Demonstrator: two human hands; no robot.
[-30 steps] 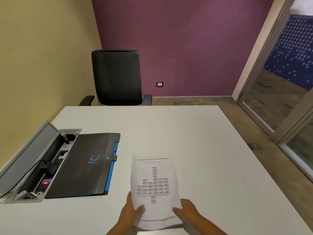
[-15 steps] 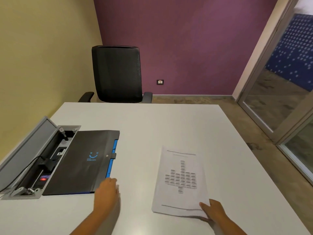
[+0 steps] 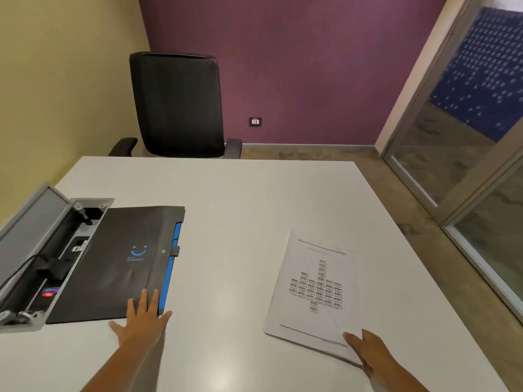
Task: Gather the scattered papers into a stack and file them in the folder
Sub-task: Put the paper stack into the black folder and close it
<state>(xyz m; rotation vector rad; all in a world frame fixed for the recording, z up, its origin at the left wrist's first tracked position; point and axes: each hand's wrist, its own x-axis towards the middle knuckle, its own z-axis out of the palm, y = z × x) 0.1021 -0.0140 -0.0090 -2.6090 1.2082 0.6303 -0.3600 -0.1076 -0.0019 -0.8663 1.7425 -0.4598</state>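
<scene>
The stack of printed papers lay flat on the white table, right of centre. The right hand rested on its near right corner, fingers straight and flat, grasping nothing. The black folder, closed, lay at the left beside an open cable box. The left hand pressed 2 extended fingers on the folder's near right corner.

My left hand is stretched forward on a bare forearm, palm down, fingers straight and spread with the thumb out to the side. My right hand lies low on the right, palm down, fingers fairly straight and close together, its forearm running off the bottom edge
</scene>
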